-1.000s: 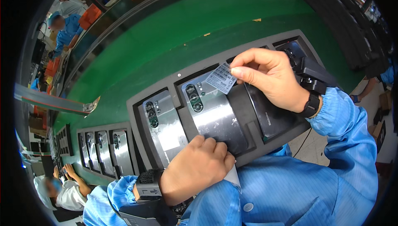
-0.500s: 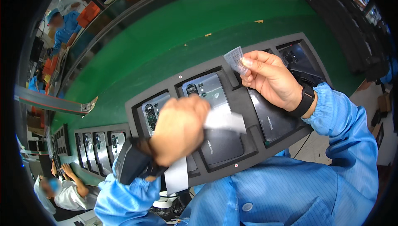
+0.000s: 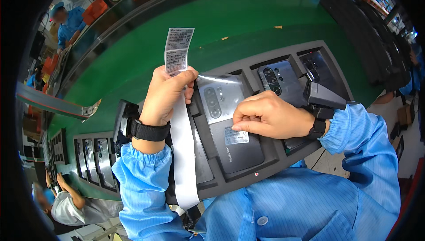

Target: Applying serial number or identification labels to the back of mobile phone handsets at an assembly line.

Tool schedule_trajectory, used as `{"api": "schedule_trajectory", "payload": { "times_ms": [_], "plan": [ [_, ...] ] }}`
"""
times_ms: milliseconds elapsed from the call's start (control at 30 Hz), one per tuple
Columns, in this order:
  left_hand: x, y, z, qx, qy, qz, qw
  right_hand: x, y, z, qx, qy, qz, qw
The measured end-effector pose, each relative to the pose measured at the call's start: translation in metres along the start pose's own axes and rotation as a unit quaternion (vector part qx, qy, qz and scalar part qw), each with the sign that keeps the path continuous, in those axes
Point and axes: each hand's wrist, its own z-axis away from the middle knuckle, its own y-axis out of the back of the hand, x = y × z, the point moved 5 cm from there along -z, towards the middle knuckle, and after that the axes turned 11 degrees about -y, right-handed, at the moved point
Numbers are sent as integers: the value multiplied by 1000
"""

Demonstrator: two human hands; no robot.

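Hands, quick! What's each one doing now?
Left hand: closed, holding the label strip.
Right hand: closed, at the label over the phone; grip unclear.

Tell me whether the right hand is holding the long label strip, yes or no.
No, the long label strip is in the left hand.

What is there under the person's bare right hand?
Under the right hand, a small silver rectangular label shows over a shiny dark-grey phone. The fingers cover the label's upper right part; whatever the palm hides cannot be seen.
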Motion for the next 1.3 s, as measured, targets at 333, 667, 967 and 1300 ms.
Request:
{"api": "schedule_trajectory", "payload": {
  "times_ms": [333, 667, 967, 1300],
  "plan": [
    [-2, 1, 1, 2, -13, -1, 1000, 1, -7, -6, 2, 14, 30, 999],
    [-2, 0, 0, 0, -21, -4, 1000, 4, -7, -6, 6, 33, 32, 999],
    [0, -5, 1, 1, -22, 0, 1000, 2, -3, -3, -5, 33, 41, 999],
    [4, -5, 0, 4, -24, -4, 1000, 0, -2, -5, 0, 32, 50, 998]
  ]
}}
